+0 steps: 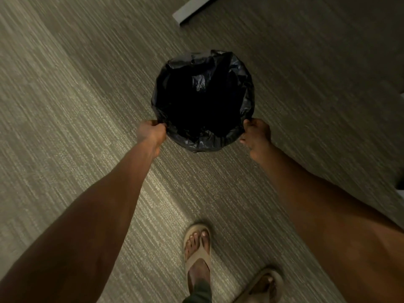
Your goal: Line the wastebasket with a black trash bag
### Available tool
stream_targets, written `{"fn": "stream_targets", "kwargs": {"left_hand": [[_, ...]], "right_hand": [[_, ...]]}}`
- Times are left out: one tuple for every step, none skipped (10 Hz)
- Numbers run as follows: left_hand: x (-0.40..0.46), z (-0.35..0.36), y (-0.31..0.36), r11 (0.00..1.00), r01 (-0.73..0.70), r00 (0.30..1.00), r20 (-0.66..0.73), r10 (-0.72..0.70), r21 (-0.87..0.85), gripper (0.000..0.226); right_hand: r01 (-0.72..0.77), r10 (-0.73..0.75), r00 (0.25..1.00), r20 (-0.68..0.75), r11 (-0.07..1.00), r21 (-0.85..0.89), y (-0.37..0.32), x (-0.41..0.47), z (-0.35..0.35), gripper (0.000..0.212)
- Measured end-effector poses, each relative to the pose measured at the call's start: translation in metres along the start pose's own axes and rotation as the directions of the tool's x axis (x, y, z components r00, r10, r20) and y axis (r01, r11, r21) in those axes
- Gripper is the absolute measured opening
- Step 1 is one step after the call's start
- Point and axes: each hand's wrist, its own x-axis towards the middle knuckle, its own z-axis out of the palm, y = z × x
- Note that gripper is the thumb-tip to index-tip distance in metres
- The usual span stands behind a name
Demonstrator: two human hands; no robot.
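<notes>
A round wastebasket stands on the carpet at the centre of the view, fully covered by a black trash bag (240, 71) whose edge is folded over the rim; the basket's own wall is hidden. The bag's inside is dark and open. My left hand (150, 133) pinches the bag's edge at the near left of the rim. On the near right of the rim, my right hand (256, 134) grips the bag's edge. Both arms reach forward and down.
Striped grey-beige carpet (76, 106) covers the floor all around. A pale furniture base or board (190, 9) lies at the back. My two feet in tan sandals (197, 248) stand near the bottom, just behind the basket.
</notes>
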Motion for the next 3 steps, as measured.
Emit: {"fn": "stream_targets", "kwargs": {"left_hand": [[-0.005,-0.001,-0.002,1.000,0.002,1.000,0.013,-0.001,-0.029,0.028],[-0.006,-0.002,-0.007,1.000,-0.007,0.999,0.048,0.007,-0.012,0.031],[-0.022,-0.003,-0.002,1.000,-0.006,0.999,0.036,0.006,0.001,0.039]], "right_hand": [[-0.002,0.002,1.000,0.008,1.000,-0.012,-0.002,-0.003,-0.004,0.017],[0.012,-0.010,0.999,0.033,0.999,-0.047,-0.005,-0.006,-0.013,0.021],[0.071,-0.089,0.993,-0.075,0.973,-0.219,-0.020,-0.019,-0.022,0.045]]}}
